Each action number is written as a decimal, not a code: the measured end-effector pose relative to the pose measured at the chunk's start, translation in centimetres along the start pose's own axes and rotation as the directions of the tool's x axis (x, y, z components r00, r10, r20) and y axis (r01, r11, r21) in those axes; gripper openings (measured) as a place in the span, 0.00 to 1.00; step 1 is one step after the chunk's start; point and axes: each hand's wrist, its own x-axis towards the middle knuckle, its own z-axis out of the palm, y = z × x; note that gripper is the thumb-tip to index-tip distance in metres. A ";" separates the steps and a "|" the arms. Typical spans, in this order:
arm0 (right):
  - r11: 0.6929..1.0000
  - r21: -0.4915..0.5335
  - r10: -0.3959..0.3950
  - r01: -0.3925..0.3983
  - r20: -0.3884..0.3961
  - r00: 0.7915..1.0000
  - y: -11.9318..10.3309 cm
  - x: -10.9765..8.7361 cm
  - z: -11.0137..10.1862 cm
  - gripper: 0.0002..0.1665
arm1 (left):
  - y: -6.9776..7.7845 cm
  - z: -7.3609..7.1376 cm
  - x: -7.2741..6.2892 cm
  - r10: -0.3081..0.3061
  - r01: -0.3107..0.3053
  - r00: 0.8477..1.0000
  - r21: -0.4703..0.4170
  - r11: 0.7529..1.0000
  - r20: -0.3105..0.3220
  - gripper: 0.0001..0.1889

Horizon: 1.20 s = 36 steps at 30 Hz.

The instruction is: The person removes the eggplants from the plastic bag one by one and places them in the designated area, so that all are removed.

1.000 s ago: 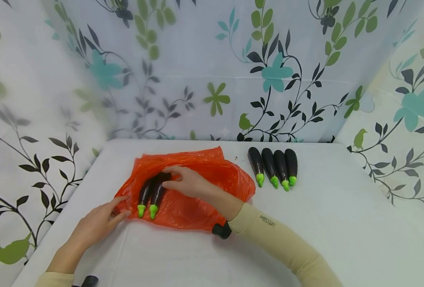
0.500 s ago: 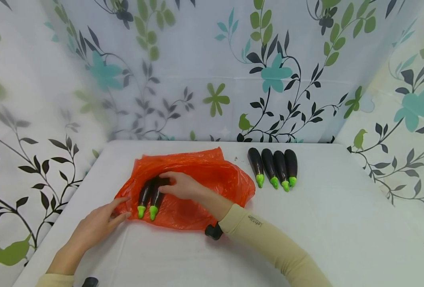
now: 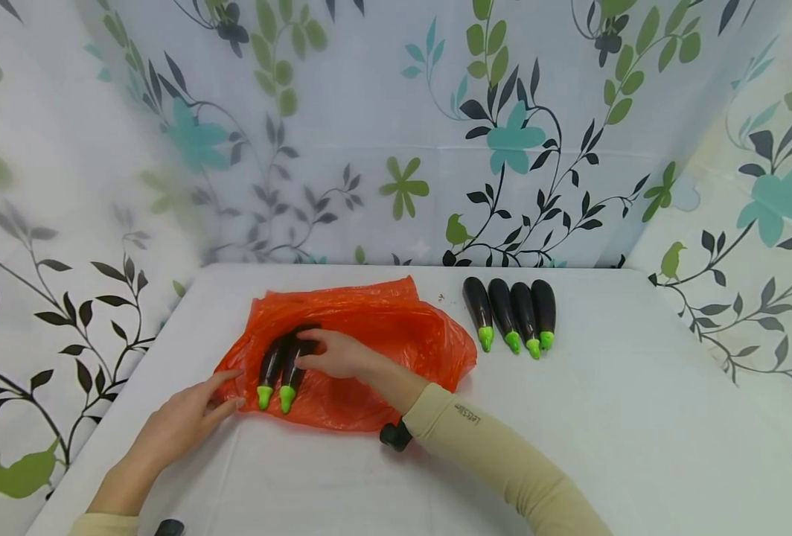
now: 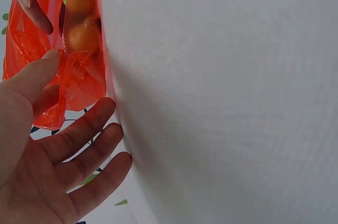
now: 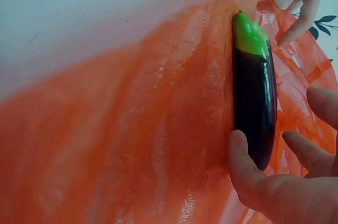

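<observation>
Leaf-patterned cloth (image 3: 342, 130) hangs behind and beside a white counter (image 3: 637, 372). Towards its far left corner lies a red plastic bag (image 3: 436, 350), with a left eggplant (image 3: 272, 365) and a right eggplant (image 3: 292, 368) side by side in its mouth, green ends towards the near edge. A row of four eggplants (image 3: 525, 316) lies near the far edge, right of the bag.

The person's right grip (image 3: 339, 353) is around the dark end of the right eggplant: thumb along one side, fingertips standing off the other, nothing clamped. The left grip (image 3: 181, 413) is at the bag's left side, fingers spread; I cannot tell whether it pinches the film.

The thin film could ruck or sag over the mouth if it is poorly held; the smooth, rounded eggplants could roll if knocked. The black device (image 3: 394, 437) by the right wrist overlaps the bag's near edge and might drag it.
</observation>
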 end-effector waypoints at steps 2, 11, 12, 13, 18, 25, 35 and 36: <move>1.000 0.000 -0.002 0.002 0.019 1.000 0.1 0.1 0.0 0.34 | 0.0 0.0 0.0 0.003 -0.003 1.000 -0.002 1.000 -0.004 0.32; 0.999 -0.029 -0.021 0.023 0.064 0.998 0.5 0.2 0.2 0.36 | 0.0 0.1 -0.1 0.008 -0.008 1.000 0.003 1.000 -0.016 0.32; 0.999 -0.033 -0.021 0.023 0.066 0.998 0.6 0.2 0.2 0.36 | 0.1 0.2 -0.2 0.007 -0.007 1.000 0.004 1.000 -0.016 0.32; 0.999 -0.036 -0.022 0.025 0.069 0.997 0.6 0.2 0.2 0.36 | 0.1 0.2 -0.2 0.006 -0.006 1.000 0.003 1.000 -0.017 0.32; 0.998 -0.058 -0.031 0.036 0.084 0.996 0.7 0.3 0.3 0.35 | 0.1 0.1 -0.1 0.001 -0.001 1.000 0.000 1.000 -0.009 0.33; 0.998 -0.049 -0.020 0.025 0.108 0.994 0.7 0.4 0.2 0.35 | 0.2 0.2 -0.1 0.005 -0.005 1.000 0.000 1.000 -0.017 0.32; 0.999 -0.033 -0.003 0.006 0.106 0.994 0.6 0.5 0.3 0.35 | 0.1 0.2 0.0 0.010 -0.010 1.000 0.009 1.000 -0.021 0.33; 0.999 -0.032 -0.002 0.006 0.105 0.994 0.7 0.5 0.3 0.35 | 0.1 0.2 0.0 0.008 -0.008 1.000 0.009 1.000 -0.019 0.33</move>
